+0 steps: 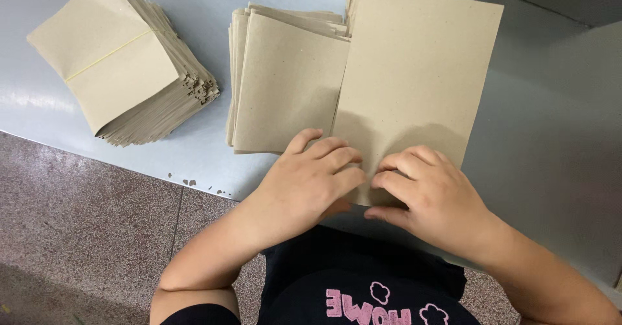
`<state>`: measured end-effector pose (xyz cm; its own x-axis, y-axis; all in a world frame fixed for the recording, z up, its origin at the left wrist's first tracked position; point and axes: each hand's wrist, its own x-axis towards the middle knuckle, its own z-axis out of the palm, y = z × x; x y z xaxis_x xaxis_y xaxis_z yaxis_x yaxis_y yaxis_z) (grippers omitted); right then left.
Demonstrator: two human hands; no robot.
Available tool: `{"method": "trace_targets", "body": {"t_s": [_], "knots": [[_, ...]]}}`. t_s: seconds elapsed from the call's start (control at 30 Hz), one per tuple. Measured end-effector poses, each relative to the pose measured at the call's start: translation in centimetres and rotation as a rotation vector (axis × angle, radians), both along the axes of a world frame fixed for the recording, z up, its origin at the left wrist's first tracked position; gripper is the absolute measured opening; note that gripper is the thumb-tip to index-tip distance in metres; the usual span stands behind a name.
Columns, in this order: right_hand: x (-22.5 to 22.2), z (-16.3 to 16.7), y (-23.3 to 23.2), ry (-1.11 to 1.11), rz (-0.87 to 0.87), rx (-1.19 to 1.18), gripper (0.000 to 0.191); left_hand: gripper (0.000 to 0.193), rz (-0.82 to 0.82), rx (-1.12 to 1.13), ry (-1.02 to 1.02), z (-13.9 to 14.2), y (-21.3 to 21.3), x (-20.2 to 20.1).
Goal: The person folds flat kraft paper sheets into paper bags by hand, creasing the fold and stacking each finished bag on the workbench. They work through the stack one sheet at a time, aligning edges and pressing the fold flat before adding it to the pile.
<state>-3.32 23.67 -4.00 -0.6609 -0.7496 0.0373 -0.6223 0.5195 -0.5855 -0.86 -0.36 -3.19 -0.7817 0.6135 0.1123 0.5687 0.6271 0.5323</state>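
Note:
A tall brown cardboard sheet (414, 72) lies on the grey table (551, 124), its near edge under both my hands. My left hand (311, 182) rests with curled fingers on the sheet's near left corner, thumb up against a stack of folded brown sheets (285, 85). Fingers bent and tips pressing down, my right hand (427, 192) sits on the sheet's near edge. The two hands almost touch. The sheet's near edge is hidden beneath them.
A thick pile of folded brown sheets bound by a yellow rubber band (123, 59) sits at the table's far left. More sheets lie under the tall one. The table's front edge runs diagonally above a speckled floor (84, 221).

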Motion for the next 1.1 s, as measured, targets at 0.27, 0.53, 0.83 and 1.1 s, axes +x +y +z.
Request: {"method": "trace_targets", "body": {"t_s": [0.27,0.53,0.83,1.1], "knots": [[-0.3,0.2,0.2,0.007,0.013,-0.025,0.032,0.024,-0.014,-0.022,0.045,-0.3,-0.1,-0.2],[0.3,1.6,-0.5,0.05,-0.026,0.03,0.029,0.041,-0.02,0.04,0.1,0.3,-0.3,0.4],[1.1,4.2,3.1,-0.182,-0.057,-0.622,0.016,0.103,0.165,1.008,-0.474,-1.8,0.6,-1.3],[0.3,0.9,1.7,0.089,-0.35,-0.741,0.05,0.039,0.035,0.819,-0.178,-2.9,1.4,-1.2]]}}
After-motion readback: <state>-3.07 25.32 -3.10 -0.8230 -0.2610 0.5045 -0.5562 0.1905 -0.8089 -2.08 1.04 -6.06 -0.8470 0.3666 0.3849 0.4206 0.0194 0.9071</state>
